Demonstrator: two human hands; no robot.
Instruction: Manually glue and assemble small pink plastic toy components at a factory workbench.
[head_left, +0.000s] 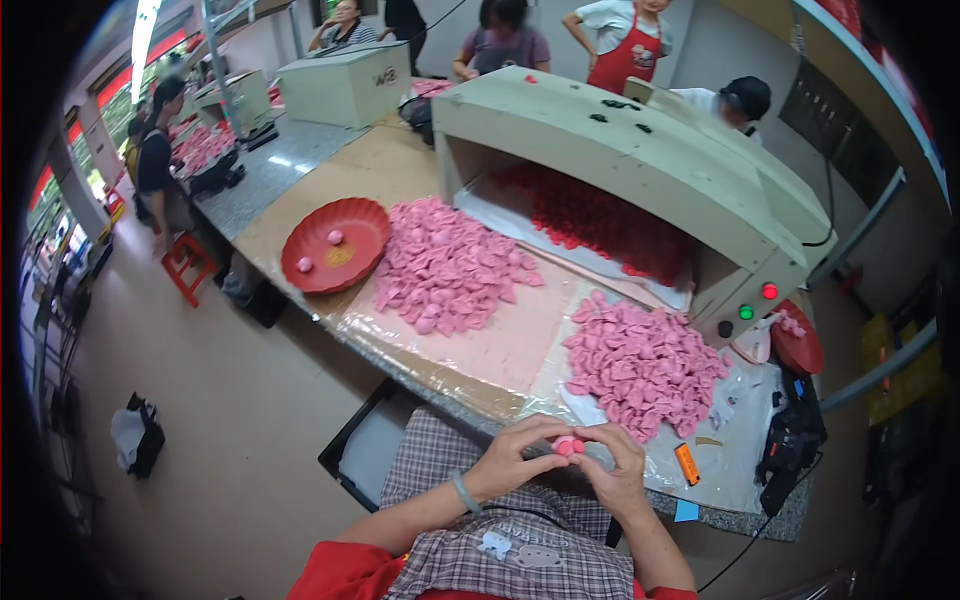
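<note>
Above my lap, at the table's near edge, my left hand (512,462) and my right hand (618,472) meet fingertip to fingertip. Between them they pinch a small rounded pink piece (568,446); its exact kind is too small to tell. Just beyond my right hand lies a heap of pink petal-shaped pieces (645,365). Farther left is a second heap of similar pink pieces (450,260), with a few rounder ones among them. A red round dish (310,220) beside it holds a couple of pink balls.
A pale box-shaped machine (620,150) arches over many small red pieces (600,225). An orange lighter-like object (687,465) and a black device (792,440) with a cable lie at right. A red stool (188,268) stands left; several people are beyond the table.
</note>
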